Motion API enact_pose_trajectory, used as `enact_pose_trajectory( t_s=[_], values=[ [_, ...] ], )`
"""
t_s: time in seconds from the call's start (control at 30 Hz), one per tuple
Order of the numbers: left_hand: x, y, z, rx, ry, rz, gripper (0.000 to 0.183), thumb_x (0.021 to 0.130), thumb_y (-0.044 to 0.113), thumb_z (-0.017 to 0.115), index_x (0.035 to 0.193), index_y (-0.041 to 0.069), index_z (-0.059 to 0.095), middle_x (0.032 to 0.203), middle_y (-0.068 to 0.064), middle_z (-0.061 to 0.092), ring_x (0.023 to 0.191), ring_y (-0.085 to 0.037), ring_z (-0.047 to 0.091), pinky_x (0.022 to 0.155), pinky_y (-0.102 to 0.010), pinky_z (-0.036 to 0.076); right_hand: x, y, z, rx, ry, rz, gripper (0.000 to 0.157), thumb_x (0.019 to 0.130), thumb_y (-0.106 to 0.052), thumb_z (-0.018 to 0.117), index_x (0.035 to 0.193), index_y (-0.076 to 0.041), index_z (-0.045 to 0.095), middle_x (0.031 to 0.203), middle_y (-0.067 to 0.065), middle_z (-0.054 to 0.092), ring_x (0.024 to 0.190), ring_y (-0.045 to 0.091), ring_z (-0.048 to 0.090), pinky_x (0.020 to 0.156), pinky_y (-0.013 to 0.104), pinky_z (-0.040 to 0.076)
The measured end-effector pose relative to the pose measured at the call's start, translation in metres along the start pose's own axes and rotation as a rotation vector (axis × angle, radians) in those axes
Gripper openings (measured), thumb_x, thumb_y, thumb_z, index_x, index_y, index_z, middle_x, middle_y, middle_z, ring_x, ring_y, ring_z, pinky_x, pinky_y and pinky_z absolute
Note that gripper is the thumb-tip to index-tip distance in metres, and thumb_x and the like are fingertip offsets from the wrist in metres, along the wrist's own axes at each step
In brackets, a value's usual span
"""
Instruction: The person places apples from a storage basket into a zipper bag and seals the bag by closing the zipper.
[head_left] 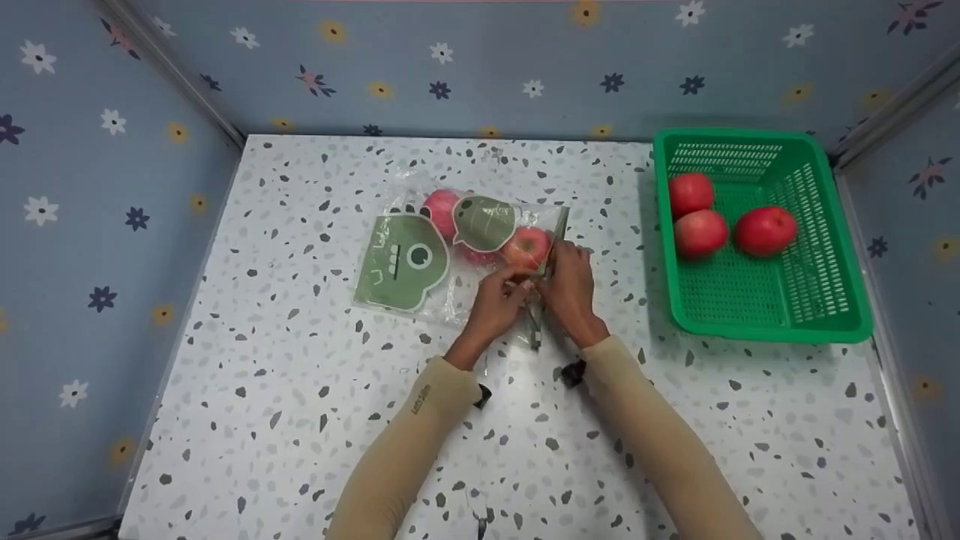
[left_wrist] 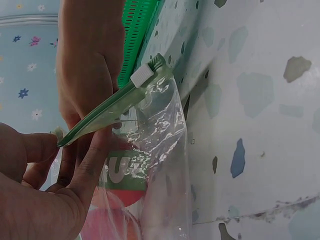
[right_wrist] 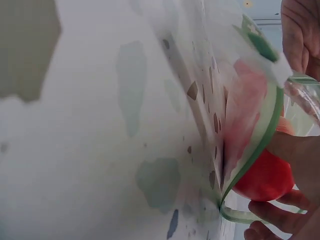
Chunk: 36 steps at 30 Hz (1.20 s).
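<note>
A clear zip bag (head_left: 401,262) with a green cartoon print lies flat, holding several red apples (head_left: 527,247). Its green-edged mouth faces right, toward both hands. My left hand (head_left: 495,304) pinches the zip edge near the mouth's middle; the left wrist view shows thumb and finger on the green strip (left_wrist: 105,104). A white slider (left_wrist: 142,75) sits near the strip's end. My right hand (head_left: 570,289) grips the mouth's edge farther right, its fingers curled at the rim. In the right wrist view the mouth gapes, with a red apple (right_wrist: 265,175) just inside it.
A green plastic basket (head_left: 772,330) stands at the right of the speckled white table (head_left: 262,360). Inside it are three red apples (head_left: 765,231). Blue flowered panels (head_left: 487,67) wall the table's back and sides.
</note>
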<state>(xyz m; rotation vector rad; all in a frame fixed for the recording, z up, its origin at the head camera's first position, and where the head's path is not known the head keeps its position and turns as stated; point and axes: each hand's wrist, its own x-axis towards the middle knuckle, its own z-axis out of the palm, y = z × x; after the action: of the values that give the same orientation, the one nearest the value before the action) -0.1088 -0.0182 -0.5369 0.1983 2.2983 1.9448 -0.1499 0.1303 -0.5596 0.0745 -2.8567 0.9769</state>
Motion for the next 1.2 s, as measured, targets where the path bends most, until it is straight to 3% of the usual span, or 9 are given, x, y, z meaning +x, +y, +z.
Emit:
enact_pose_trajectory(
  t_s=[0.13, 0.23, 0.47, 0.57, 0.7, 1.03, 1.2],
  values=[
    [0.001, 0.000, 0.001, -0.012, -0.009, -0.010, 0.021, 0.106, -0.002, 0.057, 0.121, -0.008, 0.068, 0.111, -0.024, 0.071, 0.093, -0.045, 0.071, 0.071, -0.031, 0.062, 0.004, -0.001, 0.002, 0.024, 0.016, 0.061, 0.057, 0.087, -0.005, 0.082, 0.140, 0.000, 0.062, 0.117, 0.020, 0.070, 0.117, 0.039, 0.059, 0.099, 0.052, 0.051],
    [0.001, 0.000, 0.001, -0.009, -0.008, -0.008, 0.021, 0.106, -0.002, 0.057, 0.122, -0.008, 0.069, 0.109, -0.023, 0.071, 0.091, -0.042, 0.071, 0.071, -0.030, 0.062, 0.006, -0.001, 0.003, 0.028, 0.028, 0.049, 0.052, 0.089, -0.006, 0.080, 0.138, 0.001, 0.063, 0.123, 0.021, 0.070, 0.118, 0.041, 0.059, 0.100, 0.053, 0.051],
    [-0.001, 0.000, 0.000, -0.003, -0.011, -0.038, 0.021, 0.107, 0.001, 0.058, 0.123, -0.006, 0.069, 0.111, -0.022, 0.071, 0.091, -0.030, 0.071, 0.073, -0.031, 0.063, 0.000, 0.007, -0.002, 0.015, 0.004, 0.007, 0.068, 0.087, -0.008, 0.085, 0.147, 0.005, 0.055, 0.134, 0.023, 0.065, 0.124, 0.041, 0.055, 0.107, 0.051, 0.047],
    [0.000, 0.001, 0.000, -0.018, -0.013, -0.071, 0.020, 0.107, 0.002, 0.058, 0.123, -0.005, 0.069, 0.110, -0.021, 0.071, 0.089, -0.023, 0.070, 0.073, -0.031, 0.063, -0.004, 0.011, -0.009, 0.007, -0.009, -0.002, 0.073, 0.087, -0.013, 0.087, 0.150, 0.003, 0.052, 0.138, 0.022, 0.064, 0.127, 0.040, 0.054, 0.108, 0.050, 0.046],
    [0.000, 0.001, -0.001, -0.031, -0.008, -0.098, 0.020, 0.107, 0.002, 0.059, 0.123, -0.004, 0.070, 0.108, -0.019, 0.070, 0.088, -0.019, 0.068, 0.073, -0.031, 0.064, -0.011, 0.015, -0.023, 0.004, -0.006, -0.038, 0.069, 0.090, -0.018, 0.087, 0.147, 0.002, 0.055, 0.138, 0.023, 0.063, 0.123, 0.043, 0.056, 0.104, 0.052, 0.047],
    [0.001, 0.001, 0.000, -0.066, -0.007, -0.089, 0.020, 0.107, 0.000, 0.058, 0.122, -0.007, 0.068, 0.106, -0.021, 0.068, 0.083, -0.014, 0.066, 0.072, -0.032, 0.064, -0.028, 0.012, -0.060, -0.015, -0.071, -0.052, 0.063, 0.093, -0.018, 0.083, 0.147, 0.000, 0.056, 0.137, 0.022, 0.063, 0.113, 0.041, 0.058, 0.093, 0.053, 0.051],
    [0.001, 0.001, 0.001, -0.061, -0.016, -0.098, 0.020, 0.107, 0.000, 0.057, 0.123, -0.006, 0.068, 0.108, -0.019, 0.069, 0.087, -0.017, 0.067, 0.074, -0.032, 0.064, -0.034, 0.015, -0.074, -0.020, -0.063, -0.069, 0.061, 0.093, -0.017, 0.083, 0.147, -0.002, 0.057, 0.139, 0.023, 0.062, 0.121, 0.045, 0.055, 0.101, 0.056, 0.048]
  ],
)
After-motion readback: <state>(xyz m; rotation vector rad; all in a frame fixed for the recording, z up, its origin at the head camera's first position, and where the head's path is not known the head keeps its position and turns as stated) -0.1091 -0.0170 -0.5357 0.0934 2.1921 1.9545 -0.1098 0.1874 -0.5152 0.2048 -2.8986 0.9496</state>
